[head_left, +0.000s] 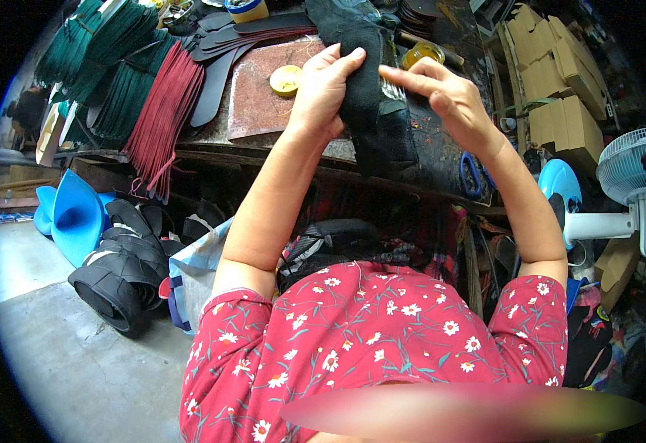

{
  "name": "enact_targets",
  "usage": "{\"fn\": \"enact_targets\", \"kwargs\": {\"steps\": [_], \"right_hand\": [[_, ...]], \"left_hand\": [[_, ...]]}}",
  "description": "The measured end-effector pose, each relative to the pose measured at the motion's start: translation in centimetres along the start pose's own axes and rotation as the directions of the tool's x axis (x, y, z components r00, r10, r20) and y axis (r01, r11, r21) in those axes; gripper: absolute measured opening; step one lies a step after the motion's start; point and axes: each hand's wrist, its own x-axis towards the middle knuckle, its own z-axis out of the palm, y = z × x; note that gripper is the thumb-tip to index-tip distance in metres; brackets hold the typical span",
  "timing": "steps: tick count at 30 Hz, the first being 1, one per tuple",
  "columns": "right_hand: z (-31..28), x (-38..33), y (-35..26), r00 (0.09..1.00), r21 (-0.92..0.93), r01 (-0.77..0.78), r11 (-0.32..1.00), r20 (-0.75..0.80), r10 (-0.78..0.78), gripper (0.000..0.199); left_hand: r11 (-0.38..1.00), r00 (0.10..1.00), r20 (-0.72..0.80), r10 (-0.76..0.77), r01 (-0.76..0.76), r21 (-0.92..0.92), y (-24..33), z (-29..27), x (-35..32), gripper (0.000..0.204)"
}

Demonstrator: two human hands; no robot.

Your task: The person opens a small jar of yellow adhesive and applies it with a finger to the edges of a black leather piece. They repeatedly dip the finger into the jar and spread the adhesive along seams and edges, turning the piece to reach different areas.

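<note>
My left hand grips a long black fabric piece over the front edge of the workbench, its thumb lying on top. The piece hangs down past the bench edge. My right hand is on the other side of it, index finger stretched out with the fingertip at the piece's right part. The other fingers are loosely bent and apart, and nothing shows in them. A shiny patch shows on the black material just below that fingertip. Beyond my right hand stands a jar of yellowish stuff.
A round yellow lid lies on a reddish-brown board. Left are bundles of dark green strips, red strips and black sole-shaped pieces. Blue-handled scissors, cardboard boxes and a fan are right.
</note>
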Motion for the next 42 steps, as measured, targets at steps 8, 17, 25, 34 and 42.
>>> {"fn": "enact_targets", "kwargs": {"steps": [8, 17, 25, 34, 42], "right_hand": [[-0.5, -0.1, -0.1, 0.937, -0.471, 0.304, 0.828, -0.01, -0.35, 0.055], [-0.7, -0.2, -0.1, 0.959, -0.237, 0.275, 0.932, -0.008, -0.285, 0.062], [-0.2, -0.3, 0.8, 0.989, -0.029, 0.043, 0.999, -0.138, -0.046, 0.074], [-0.4, 0.2, 1.8, 0.977, -0.186, -0.141, 0.972, -0.185, 0.107, 0.082], [1.2, -0.2, 1.5, 0.963, 0.108, -0.175, 0.979, -0.186, 0.193, 0.087]], "left_hand": [[1.0, 0.999, -0.039, -0.009, 0.008, -0.029, -0.4, -0.4, 0.2, 0.016], [0.998, 1.0, 0.008, -0.012, 0.012, -0.054, -0.4, -0.8, 0.8, 0.016], [0.984, 0.996, 0.081, -0.039, 0.052, -0.173, -0.2, -0.1, 0.0, 0.022], [0.979, 0.993, 0.113, -0.036, 0.058, -0.195, 0.1, 0.4, -0.5, 0.02], [0.974, 0.993, 0.114, -0.034, 0.058, -0.217, -0.1, 0.2, -0.2, 0.019]]}}
